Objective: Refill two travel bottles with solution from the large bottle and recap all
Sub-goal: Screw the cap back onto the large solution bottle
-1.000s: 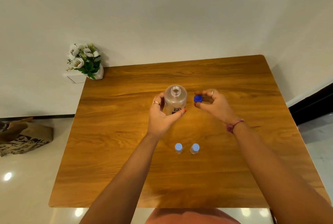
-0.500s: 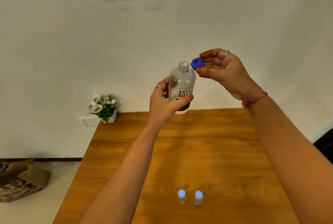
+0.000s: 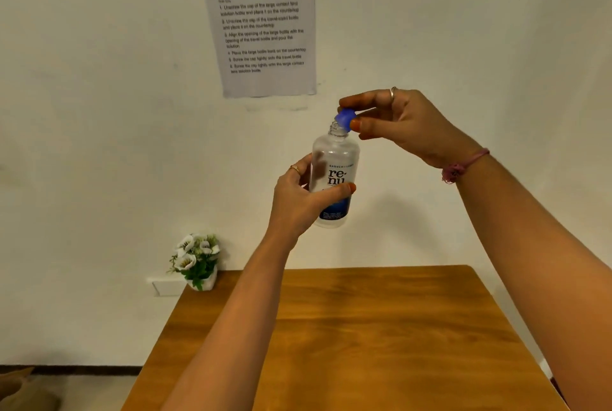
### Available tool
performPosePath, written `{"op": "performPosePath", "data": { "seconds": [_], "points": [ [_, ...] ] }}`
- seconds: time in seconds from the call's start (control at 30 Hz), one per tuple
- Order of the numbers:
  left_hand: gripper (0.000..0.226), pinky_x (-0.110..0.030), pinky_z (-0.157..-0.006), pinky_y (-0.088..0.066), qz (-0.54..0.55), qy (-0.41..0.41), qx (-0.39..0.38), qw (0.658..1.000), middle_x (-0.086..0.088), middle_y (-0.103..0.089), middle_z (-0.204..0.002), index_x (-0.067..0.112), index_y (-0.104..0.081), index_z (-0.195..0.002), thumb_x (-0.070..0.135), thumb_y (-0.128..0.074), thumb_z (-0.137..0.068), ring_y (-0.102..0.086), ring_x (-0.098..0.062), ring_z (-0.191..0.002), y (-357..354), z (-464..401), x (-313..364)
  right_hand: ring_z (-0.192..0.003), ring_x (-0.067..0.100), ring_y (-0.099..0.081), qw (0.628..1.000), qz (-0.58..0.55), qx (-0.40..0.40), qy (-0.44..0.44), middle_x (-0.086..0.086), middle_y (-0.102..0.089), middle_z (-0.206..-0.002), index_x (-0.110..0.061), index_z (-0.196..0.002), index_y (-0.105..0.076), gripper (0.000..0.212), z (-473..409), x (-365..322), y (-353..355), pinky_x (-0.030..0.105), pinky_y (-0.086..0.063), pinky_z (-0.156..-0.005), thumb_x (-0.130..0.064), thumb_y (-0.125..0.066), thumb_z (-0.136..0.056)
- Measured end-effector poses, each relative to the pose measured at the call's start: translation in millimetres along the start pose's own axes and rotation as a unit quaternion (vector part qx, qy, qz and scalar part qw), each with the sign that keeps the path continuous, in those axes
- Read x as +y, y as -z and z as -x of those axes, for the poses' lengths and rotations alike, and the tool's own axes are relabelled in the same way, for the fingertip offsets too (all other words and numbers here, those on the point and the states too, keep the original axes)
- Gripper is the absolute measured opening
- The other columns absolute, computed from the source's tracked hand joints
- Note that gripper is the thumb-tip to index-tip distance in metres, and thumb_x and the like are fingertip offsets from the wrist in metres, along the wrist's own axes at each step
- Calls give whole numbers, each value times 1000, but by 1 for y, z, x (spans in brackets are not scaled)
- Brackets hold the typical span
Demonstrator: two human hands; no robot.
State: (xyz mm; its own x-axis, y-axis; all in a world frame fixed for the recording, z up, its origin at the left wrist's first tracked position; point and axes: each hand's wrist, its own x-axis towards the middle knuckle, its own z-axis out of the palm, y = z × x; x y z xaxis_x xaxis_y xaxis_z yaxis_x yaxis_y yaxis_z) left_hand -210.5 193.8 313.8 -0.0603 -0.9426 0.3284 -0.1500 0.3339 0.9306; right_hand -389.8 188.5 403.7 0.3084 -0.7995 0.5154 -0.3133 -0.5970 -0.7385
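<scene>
Large bottle [image 3: 335, 179] is held upright in the air above the wooden table [image 3: 364, 328], in front of the white wall. Flower pot [image 3: 198, 261] stands at the table's far left corner. Left hand [image 3: 299, 202] grips the bottle body, fingers wrapped around it. Right hand [image 3: 404, 122] pinches the blue cap [image 3: 344, 119], tilted, at the open neck.

A person is wearing a ring on each bare hand, left hand [image 3: 298, 202] and right hand [image 3: 407, 126], and a pink thread bracelet [image 3: 463, 165] at the right wrist.
</scene>
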Motion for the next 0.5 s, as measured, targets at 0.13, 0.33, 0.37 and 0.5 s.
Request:
{"op": "performPosePath", "data": {
  "seconds": [0.13,0.33,0.37,0.5],
  "points": [
    [66,-27,-83,-50,-11,6,-12,1000,5,-63,-115,22,-54,-129,25,-81,-69,-59,-16,-106,8,-4,10,-99,5,-63,994,97,-43,14,-4,-65,-111,-22,-117,-60,32,-13,-14,5,17,-51,-84,-10,-61,-88],
    [62,-31,-85,-53,1,17,-16,1000,6,-66,-111,25,-58,-125,24,-83,-68,-62,-15,-103,13,-10,13,-94,2,-60,970,229,-76,16,-12,-64,-103,-24,-115,-65,32,-32,-31,6,6,-42,-82,-21,-66,-84],
    [61,-30,-83,-53,4,17,-11,1000,6,-66,-111,25,-58,-124,24,-83,-67,-62,-15,-103,12,-11,12,-90,0,-60,971,230,-70,9,-14,-64,-99,-24,-113,-66,32,-33,-33,5,4,-42,-80,-22,-68,-82],
    [60,-24,-76,-51,20,27,3,999,7,-65,-110,26,-58,-121,23,-83,-67,-61,-17,-103,7,-9,5,-78,-3,-60,975,221,-23,-17,-12,-66,-87,-20,-104,-71,31,-34,-26,-4,0,-42,-67,-28,-75,-74]
  ]
}}
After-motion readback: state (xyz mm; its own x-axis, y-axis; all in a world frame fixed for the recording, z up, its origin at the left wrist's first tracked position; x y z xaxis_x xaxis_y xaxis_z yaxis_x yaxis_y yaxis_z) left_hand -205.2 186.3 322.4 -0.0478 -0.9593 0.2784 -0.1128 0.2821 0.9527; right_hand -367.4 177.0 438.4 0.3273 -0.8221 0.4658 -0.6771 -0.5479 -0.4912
